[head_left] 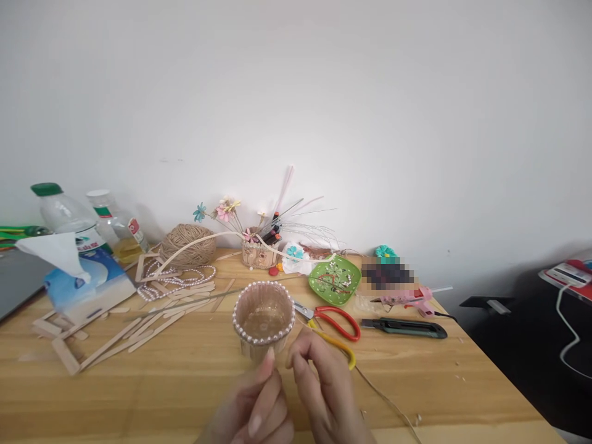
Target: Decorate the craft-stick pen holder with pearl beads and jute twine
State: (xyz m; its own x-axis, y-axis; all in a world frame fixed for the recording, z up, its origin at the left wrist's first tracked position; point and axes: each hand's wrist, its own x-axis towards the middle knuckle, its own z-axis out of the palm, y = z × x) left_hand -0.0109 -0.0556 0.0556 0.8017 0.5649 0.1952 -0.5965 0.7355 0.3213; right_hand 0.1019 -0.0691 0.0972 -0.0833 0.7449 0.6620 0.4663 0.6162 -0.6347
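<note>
A small round cup [263, 350] with a row of pearl beads along its rim stands just beyond my hands. My left hand [263, 404] is closed, thumb pressed against the curled fingers near the front of the cup. Beside it, my right hand [321, 391] is also closed, thumb and forefinger pinched together. Whatever is between the fingertips of either hand is too small or hidden to make out. A thin twine [386, 398] runs from beside my right hand toward the lower right. Scissors with red handles [345, 324] and a yellow handle [340, 348] lie behind that hand.
Wooden sticks [143, 330], bead strings [160, 290], a tissue box [92, 287] and a twine ball [189, 243] lie left. Behind are a flower pot [259, 254] and a green dish [326, 296]. A utility knife [407, 328] and pink glue gun [419, 302] lie right.
</note>
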